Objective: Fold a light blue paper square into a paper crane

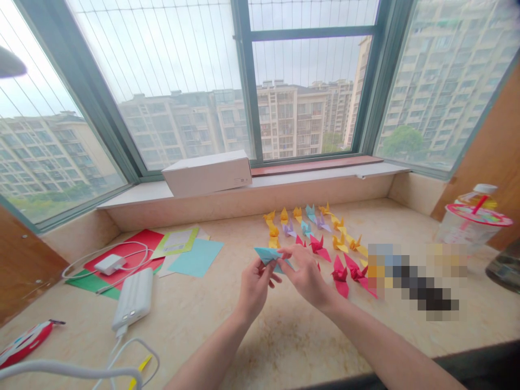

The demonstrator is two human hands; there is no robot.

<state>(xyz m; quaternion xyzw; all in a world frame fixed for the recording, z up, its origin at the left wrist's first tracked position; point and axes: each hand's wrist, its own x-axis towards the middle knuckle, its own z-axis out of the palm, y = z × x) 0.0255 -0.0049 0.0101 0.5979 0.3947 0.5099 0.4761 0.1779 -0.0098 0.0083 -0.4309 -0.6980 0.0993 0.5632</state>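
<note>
Fingers of the left hand (255, 284) and the right hand (303, 271) are pinched nearly together, holding one folded blue paper (265, 254) between them. Just beyond these fingers, and to their right, stand small paper cranes (318, 246), yellow, red, blue and purple. Left of the fingers lie coloured sheets (198, 257) and a white power bank (134, 298).

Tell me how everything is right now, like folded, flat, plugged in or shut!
Blue paper: folded, held
Left hand: pinching the blue paper
Right hand: pinching it too
Paper cranes: folded, grouped together
Light-blue sheet: flat, unfolded
Red sheet: flat, partly covered
Power bank: cable plugged in
Plastic cup: lidded, straw in
Bottle: capped
White box: looks shut
</note>
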